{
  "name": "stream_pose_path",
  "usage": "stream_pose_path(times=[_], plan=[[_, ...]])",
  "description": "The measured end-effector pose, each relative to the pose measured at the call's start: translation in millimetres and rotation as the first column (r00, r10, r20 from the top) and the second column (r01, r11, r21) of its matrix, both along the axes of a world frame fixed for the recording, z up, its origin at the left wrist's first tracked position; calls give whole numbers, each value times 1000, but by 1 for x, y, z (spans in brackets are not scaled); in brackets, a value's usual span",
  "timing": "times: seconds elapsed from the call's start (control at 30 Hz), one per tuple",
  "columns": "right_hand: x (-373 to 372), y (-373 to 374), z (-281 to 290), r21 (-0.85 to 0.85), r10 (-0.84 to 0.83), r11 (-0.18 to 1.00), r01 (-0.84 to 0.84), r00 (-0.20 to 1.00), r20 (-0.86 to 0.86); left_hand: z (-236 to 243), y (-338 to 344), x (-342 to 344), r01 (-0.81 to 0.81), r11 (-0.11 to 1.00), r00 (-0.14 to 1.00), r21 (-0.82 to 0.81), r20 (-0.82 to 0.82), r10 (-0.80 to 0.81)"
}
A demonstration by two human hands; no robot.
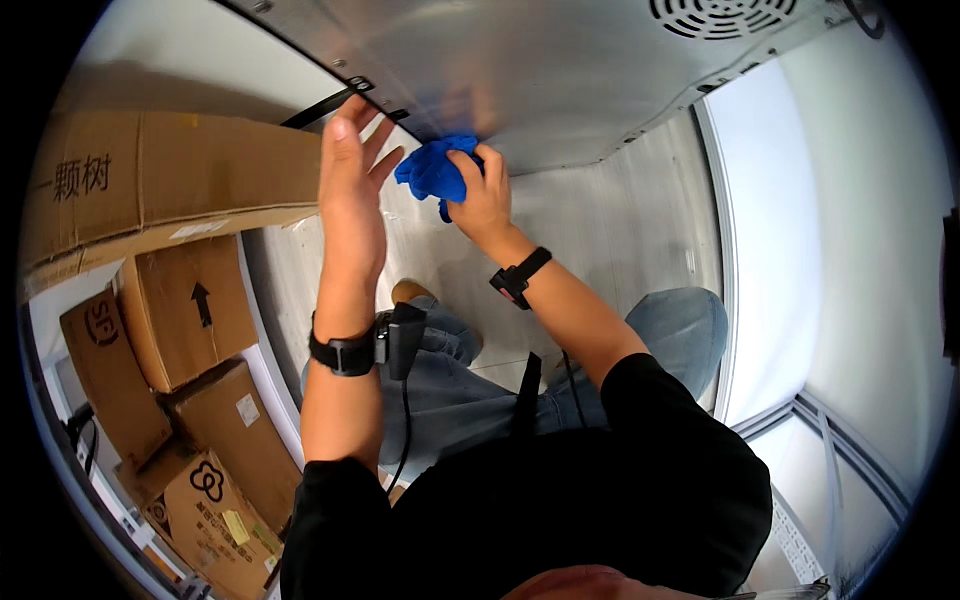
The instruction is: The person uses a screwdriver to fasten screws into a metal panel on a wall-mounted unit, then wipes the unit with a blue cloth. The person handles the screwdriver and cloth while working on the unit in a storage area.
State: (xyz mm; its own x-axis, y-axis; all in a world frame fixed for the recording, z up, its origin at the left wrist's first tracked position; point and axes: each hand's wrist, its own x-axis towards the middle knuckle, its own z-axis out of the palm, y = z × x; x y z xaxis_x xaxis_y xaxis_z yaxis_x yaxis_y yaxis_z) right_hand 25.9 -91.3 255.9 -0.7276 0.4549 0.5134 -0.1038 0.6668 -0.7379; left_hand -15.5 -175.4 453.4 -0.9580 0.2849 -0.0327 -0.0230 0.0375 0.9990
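A crumpled blue cloth (pixel 436 170) is bunched in my right hand (pixel 484 198), whose fingers close round it near the lower edge of a grey metal cabinet (pixel 560 100). My left hand (pixel 355 165) is raised beside the cabinet's left corner, its fingers spread and nothing in it. Its fingertips reach up to the corner edge; whether they touch it I cannot tell. Round vent slots (pixel 722 14) mark the metal panel at the upper right. A dark band with a small device (pixel 404 335) is strapped on my left wrist, and another band (pixel 520 278) on the right.
Cardboard boxes (pixel 205 305) are stacked on a shelf at the left, with a long carton (pixel 225 165) above them. A bright white panel (pixel 765 240) stands along the right side. Pale floor (pixel 590 230) lies below the cabinet, and my bent knees are close to it.
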Motion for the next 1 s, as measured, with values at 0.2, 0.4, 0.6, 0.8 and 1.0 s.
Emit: stream_pose_path(times=[0.2, 0.4, 0.6, 0.8, 1.0], plan=[[36, 89, -40, 23, -227, 974, 226, 970, 85, -5, -3, 5, -30, 999, 1000, -34, -10, 30], [66, 172, -48, -32, -443, 895, 445, 895, 46, -6, -4, 4, -40, 998, 999, -42, -3, 39], [62, 155, -52, -99, -321, 938, 333, 940, 119, -13, 2, 2, -133, 990, 991, -44, -26, 132], [70, 162, -48, -168, -503, 849, 501, 864, 32, -15, 6, 5, -157, 986, 987, -51, -19, 157], [62, 170, -45, -136, -503, 853, 504, 863, 48, -22, 1, 9, -121, 992, 992, -45, -32, 120]])
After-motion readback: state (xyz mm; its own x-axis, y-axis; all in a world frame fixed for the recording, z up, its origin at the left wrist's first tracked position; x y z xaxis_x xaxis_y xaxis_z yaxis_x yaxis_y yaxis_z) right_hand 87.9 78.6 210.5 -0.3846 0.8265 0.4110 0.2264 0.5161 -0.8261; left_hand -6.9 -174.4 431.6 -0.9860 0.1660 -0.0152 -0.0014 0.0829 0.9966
